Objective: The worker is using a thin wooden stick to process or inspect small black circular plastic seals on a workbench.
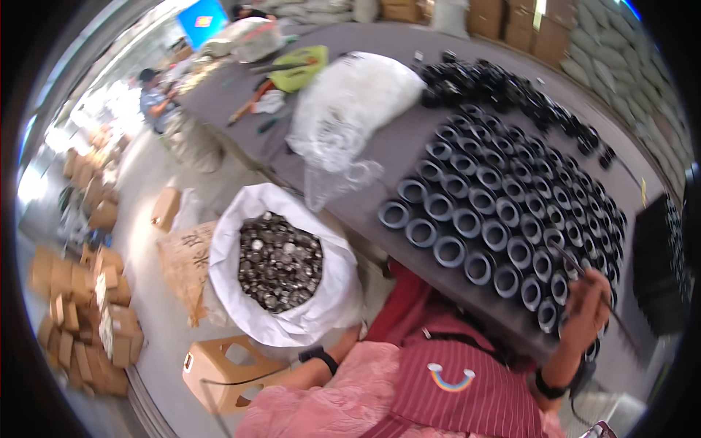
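Your right hand (586,303) grasps a slim dark tool (568,257), its tip pointing over the near-right part of the black ring-shaped parts (467,220); contact with a ring can't be told. These stand close together in rows on the grey bench (403,155), open ends up. Your left hand (355,336) is low, by the near edge of the white sack (342,285); fingers hidden, so you can't tell whether it grips anything. In the sack, a heap of small shiny metal pieces (281,264). Beyond the rows, a loose pile of black pieces (496,86); to their left, a bulging white plastic bag (365,87).
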`<state>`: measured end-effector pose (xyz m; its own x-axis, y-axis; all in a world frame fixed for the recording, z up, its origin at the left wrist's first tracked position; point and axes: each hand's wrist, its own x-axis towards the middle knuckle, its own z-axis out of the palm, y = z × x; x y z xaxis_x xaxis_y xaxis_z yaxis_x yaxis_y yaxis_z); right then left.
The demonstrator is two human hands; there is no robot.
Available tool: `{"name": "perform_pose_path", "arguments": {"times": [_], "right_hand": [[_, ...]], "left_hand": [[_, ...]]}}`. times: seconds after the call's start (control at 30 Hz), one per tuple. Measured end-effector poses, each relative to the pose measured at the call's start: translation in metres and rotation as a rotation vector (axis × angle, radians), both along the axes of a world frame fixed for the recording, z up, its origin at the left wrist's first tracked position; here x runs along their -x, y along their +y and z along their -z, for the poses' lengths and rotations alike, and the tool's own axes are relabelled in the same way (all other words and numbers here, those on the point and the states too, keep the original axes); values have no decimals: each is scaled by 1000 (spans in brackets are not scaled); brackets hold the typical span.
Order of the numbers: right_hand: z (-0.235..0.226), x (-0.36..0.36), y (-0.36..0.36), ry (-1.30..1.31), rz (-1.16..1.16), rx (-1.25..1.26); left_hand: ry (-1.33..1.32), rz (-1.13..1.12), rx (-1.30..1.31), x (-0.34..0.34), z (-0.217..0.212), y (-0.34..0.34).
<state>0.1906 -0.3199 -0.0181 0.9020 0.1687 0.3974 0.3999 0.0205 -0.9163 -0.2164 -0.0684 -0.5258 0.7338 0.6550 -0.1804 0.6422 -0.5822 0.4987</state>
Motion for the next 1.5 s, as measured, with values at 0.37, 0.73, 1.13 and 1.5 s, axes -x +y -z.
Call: {"name": "perform_pose_path", "arguments": {"times": [0.37, 0.73, 1.13, 1.5], "right_hand": [[28, -68, 19, 206, -168, -93], [-2, -83, 55, 259, -280, -88], [36, 36, 113, 317, -588, 26], [44, 59, 220, 184, -731, 218]], "left_hand": [[322, -478, 608, 8, -112, -10], [285, -510, 616, 7, -156, 6], [232, 225, 125, 11, -133, 55], [-881, -12, -172, -162, -405, 116]]}}
